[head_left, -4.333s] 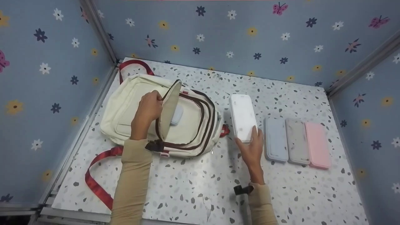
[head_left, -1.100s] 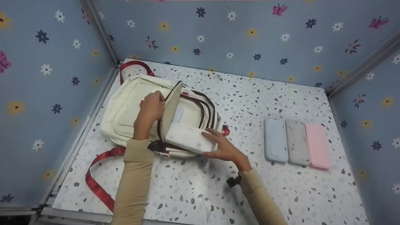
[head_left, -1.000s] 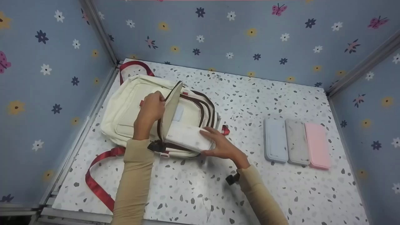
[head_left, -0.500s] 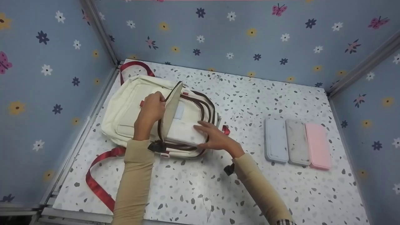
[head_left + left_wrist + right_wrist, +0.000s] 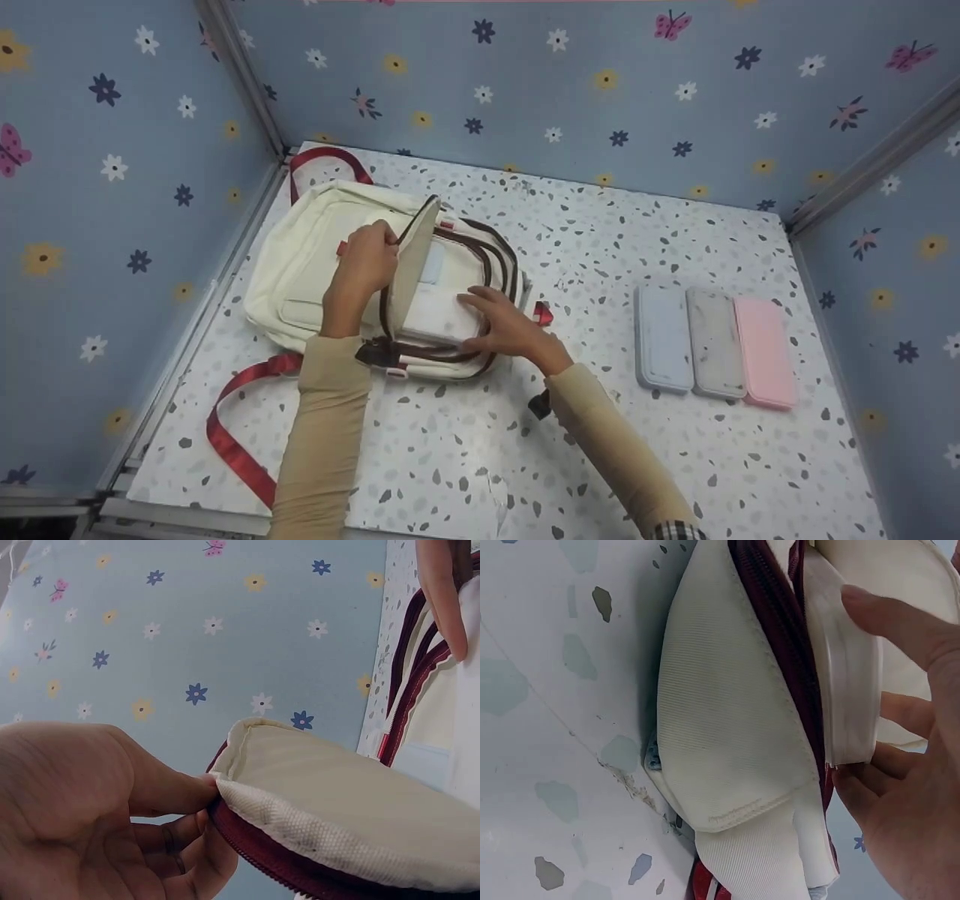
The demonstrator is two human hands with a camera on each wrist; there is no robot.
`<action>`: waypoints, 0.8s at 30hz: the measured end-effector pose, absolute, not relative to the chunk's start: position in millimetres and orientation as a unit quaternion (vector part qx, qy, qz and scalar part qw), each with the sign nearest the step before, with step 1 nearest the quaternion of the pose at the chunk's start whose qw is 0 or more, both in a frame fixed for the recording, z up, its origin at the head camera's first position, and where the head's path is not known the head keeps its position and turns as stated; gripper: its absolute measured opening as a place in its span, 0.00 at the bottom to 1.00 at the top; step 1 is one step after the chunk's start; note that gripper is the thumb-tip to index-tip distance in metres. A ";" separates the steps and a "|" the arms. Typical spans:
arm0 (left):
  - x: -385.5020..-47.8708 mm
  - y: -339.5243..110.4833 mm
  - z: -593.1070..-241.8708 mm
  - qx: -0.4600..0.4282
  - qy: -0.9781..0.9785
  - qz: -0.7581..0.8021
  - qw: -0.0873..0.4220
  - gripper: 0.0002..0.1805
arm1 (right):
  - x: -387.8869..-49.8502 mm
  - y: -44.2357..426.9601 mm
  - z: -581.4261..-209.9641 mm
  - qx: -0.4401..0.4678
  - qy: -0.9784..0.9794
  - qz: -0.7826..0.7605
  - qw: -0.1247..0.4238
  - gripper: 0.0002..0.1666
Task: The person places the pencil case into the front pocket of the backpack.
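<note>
From where I stand, the work looks well under way but some way from finished. The cream backpack [image 5: 300, 266] lies on the bench [image 5: 592, 240], its front pocket [image 5: 463, 264] unzipped. The left hand [image 5: 364, 259] pinches the edge of the flap [image 5: 411, 262], holding it up and clear. The right hand [image 5: 506, 326] has the near end of a white case [image 5: 441, 315] between thumb and fingers; the case sits inside the pocket's mouth, its far end out of sight behind the flap, so I can't tell whether it has come to rest. Just beyond it a pale blue item [image 5: 433, 264], partly covered, is already in the pocket. So one piece looks placed and the white one nearly there, though not yet let go. Outside the bag, to the right, a blue case [image 5: 663, 337], a grey case [image 5: 716, 341] and a pink case [image 5: 765, 352] lie side by side, no hand on them; if they belong in there too, those three are left, and the pocket has yet to be closed.
</note>
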State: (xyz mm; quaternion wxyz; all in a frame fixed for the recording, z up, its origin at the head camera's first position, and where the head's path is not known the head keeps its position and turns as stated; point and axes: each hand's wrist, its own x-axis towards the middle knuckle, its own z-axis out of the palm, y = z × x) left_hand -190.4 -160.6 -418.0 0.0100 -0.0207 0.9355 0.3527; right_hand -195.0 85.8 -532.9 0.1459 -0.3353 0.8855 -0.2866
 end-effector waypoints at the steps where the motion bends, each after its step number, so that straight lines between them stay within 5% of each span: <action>1: -190.7 -160.6 -418.2 -0.021 0.935 0.353 0.010 0.08 | -195.4 84.7 -532.9 -0.334 0.887 -0.284 0.142 0.48; 19: -191.6 -160.1 -419.9 -0.027 0.936 0.350 0.031 0.09 | -195.0 61.4 -544.7 -0.349 0.891 -0.266 0.115 0.52; 24: -192.9 -159.6 -420.9 -0.028 0.936 0.349 0.037 0.09 | -195.9 56.8 -549.5 -0.378 0.889 -0.250 0.061 0.52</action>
